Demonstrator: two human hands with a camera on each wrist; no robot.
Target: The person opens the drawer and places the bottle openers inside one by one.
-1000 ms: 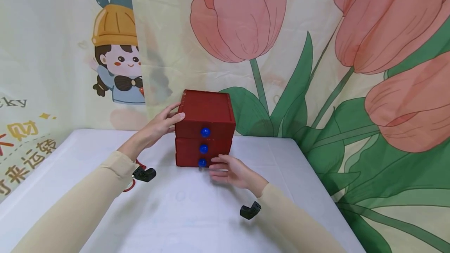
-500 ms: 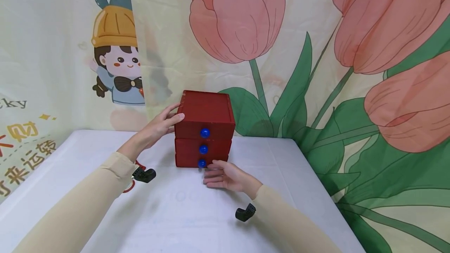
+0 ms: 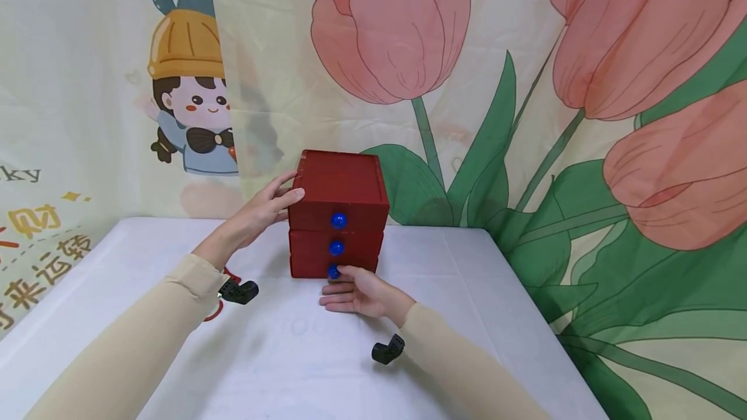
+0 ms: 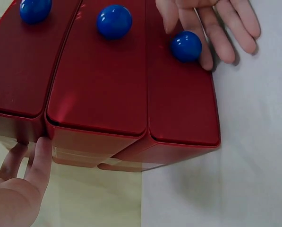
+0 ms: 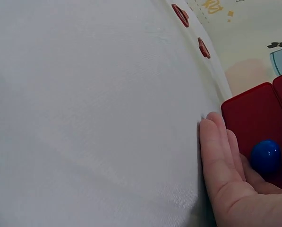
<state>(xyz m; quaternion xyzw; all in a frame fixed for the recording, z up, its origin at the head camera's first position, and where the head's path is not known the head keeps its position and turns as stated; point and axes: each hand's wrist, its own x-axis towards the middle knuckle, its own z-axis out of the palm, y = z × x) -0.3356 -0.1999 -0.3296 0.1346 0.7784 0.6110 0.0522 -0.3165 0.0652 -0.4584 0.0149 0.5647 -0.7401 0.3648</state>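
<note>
A dark red chest of drawers (image 3: 341, 177) stands on the white-covered table, with three round blue knobs in a column down its front. My left hand (image 3: 264, 211) rests against its left side near the top, thumb at the upper edge and fingers extended. At the lowest blue knob (image 4: 186, 46) is my right hand (image 3: 364, 291), palm turned up. Its thumb and index finger lie on either side of that knob, a small gap showing at the thumb in the left wrist view; the other fingers stretch out underneath. All drawers look closed.
Red items (image 5: 181, 15) lie at the table's left, partly hidden behind my left wrist in the head view. A printed cloth (image 3: 403, 31) with tulips and a cartoon figure hangs behind the table. Black cameras (image 3: 388, 349) sit at both wrists.
My right hand has moved left along the chest's lower front, from its right part to the lowest knob. The left hand keeps its place, and the chest stays put.
</note>
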